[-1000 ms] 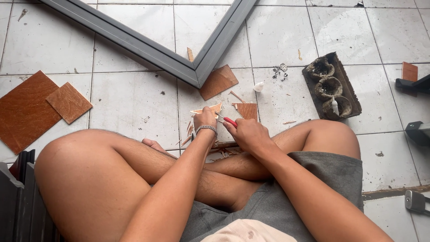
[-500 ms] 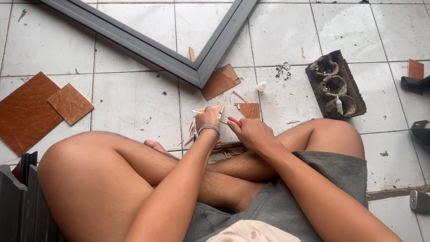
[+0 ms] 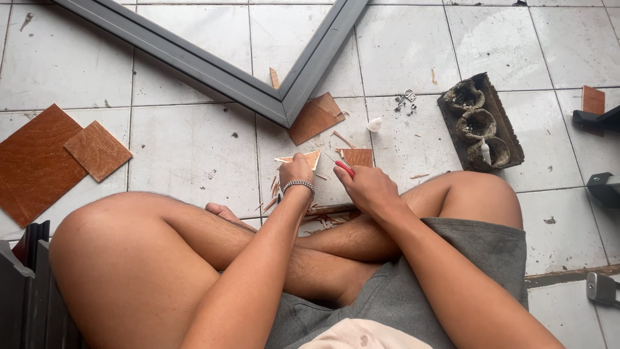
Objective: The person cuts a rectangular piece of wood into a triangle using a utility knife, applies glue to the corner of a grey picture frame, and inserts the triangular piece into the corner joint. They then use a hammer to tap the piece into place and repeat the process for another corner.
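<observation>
I sit cross-legged on a white tiled floor. My left hand (image 3: 296, 169), with a metal bracelet on the wrist, holds a small triangular piece of brown wood veneer (image 3: 309, 157) down on the tile. My right hand (image 3: 365, 187) grips a red-handled cutter (image 3: 344, 168) whose tip points at that piece. A second small brown piece (image 3: 357, 156) lies just right of the cutter. Thin wood shavings (image 3: 272, 194) lie scattered around both hands.
A grey frame corner (image 3: 284, 103) lies ahead, with a brown veneer piece (image 3: 315, 117) against it. Two larger brown squares (image 3: 58, 158) lie at the left. A dark tray with three round hollows (image 3: 479, 123) sits at the right, small metal bits (image 3: 405, 101) beside it.
Both hands stay at the same spot on the tile. The right hand with the cutter has shifted slightly against the veneer piece; the view has drifted a little.
</observation>
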